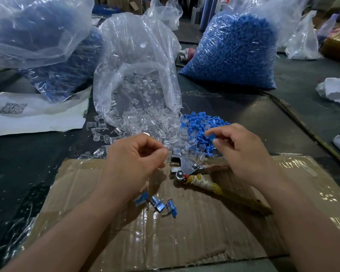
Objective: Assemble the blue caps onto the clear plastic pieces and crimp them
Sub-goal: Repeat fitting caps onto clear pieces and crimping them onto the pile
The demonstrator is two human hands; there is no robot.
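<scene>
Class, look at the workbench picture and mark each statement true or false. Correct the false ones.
1. The right hand pinches a blue cap. True.
2. The left hand holds the crimping pliers. False: the pliers lie on the cardboard between the hands, and the left hand pinches a clear piece.
3. Three assembled pieces lie on the cardboard. True.
4. The bag of clear pieces is tied shut. False: its mouth is open and pieces spill onto the table.
5. The loose pile of blue caps lies left of the spilled clear pieces. False: it lies to their right.
</scene>
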